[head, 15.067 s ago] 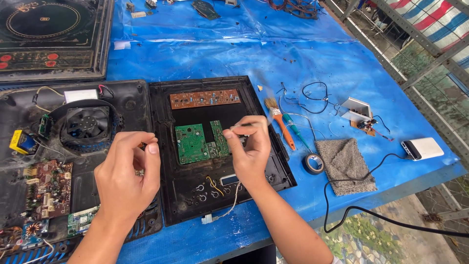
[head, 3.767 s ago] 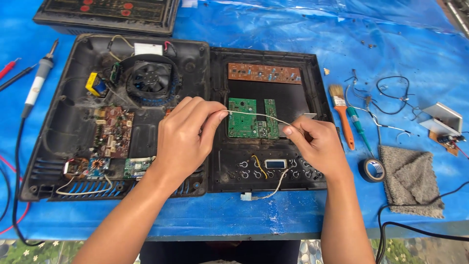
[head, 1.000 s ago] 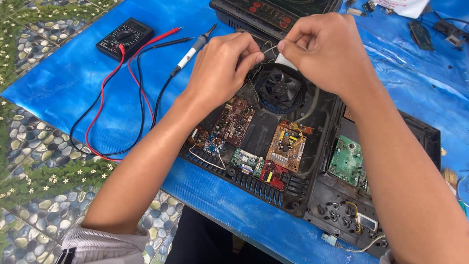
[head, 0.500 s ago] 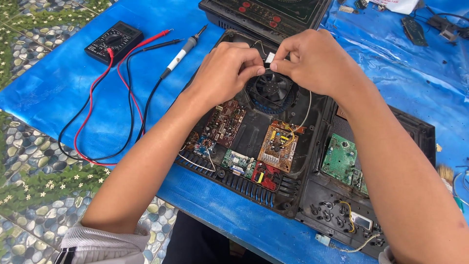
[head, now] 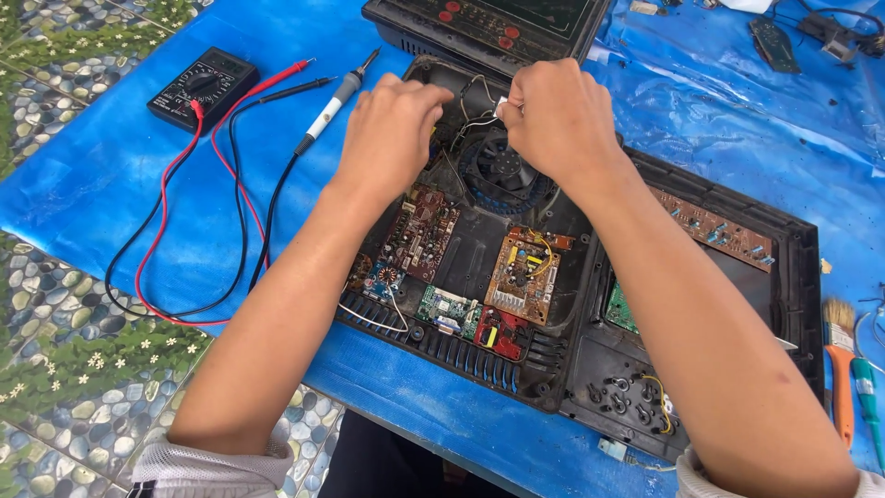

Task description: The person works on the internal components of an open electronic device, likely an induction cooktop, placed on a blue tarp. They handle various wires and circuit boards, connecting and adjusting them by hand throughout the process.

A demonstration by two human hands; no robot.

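On the blue tabletop [head: 111, 184], from the left: one black multimeter [head: 203, 88], two probe leads, one soldering iron [head: 334, 100]. My left hand [head: 392, 129] curls closed over the open black casing [head: 553, 369]; what it grips I cannot tell. My right hand [head: 558, 115] pinches one small white connector [head: 502, 108] above the single fan [head: 502, 175]. One brush [head: 841, 360] lies far right.

The multimeter [head: 201, 85] lay left of the opened casing [head: 479, 277] (soldering iron [head: 334, 100] between them); a brush [head: 840, 355] lay at its right.
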